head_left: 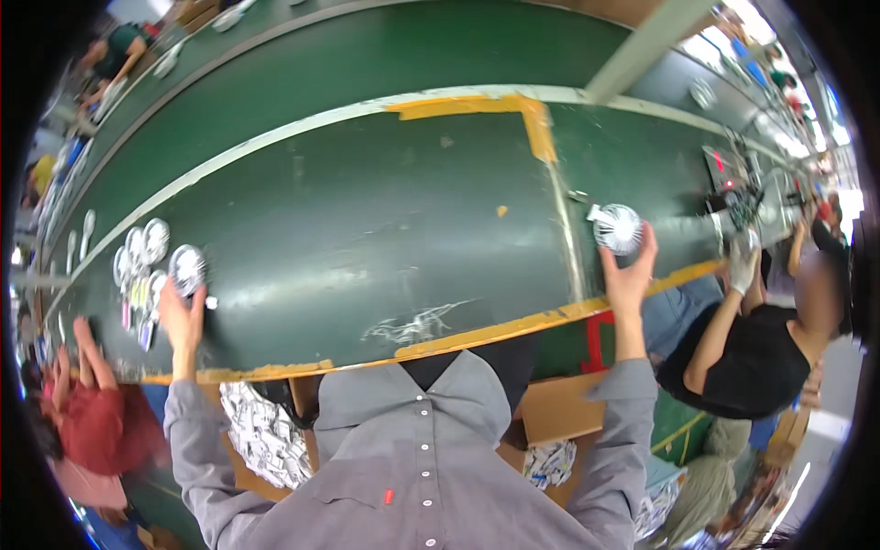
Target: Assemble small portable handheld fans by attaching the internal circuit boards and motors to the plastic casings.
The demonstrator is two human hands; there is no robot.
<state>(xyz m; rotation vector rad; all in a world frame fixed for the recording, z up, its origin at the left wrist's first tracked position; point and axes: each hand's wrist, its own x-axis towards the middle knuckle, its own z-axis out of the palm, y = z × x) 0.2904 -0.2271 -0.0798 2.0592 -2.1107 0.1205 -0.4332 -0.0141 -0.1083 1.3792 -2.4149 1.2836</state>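
My right hand [630, 280] grips a small white fan [618, 229] with a round ribbed grille, its thumb and fingers around the near rim. A short white piece sticks out at the fan's left edge. Far to the left, my left hand [181, 316] has its fingers closed at the near edge of another round white fan [188, 267]. Beside that hand lies a cluster of similar fans [136, 246], partly overlapping. Small yellow, pink and dark pieces [139, 298] lie just left of the hand.
The green worktable [385, 220] carries yellow tape [467, 108] and a pale dividing strip [566, 234]. Dark equipment with red lights [729, 179] stands at right. Co-workers sit on both sides, one in black [752, 357], one in red [105, 426]. Open cartons [564, 408] stand below the edge.
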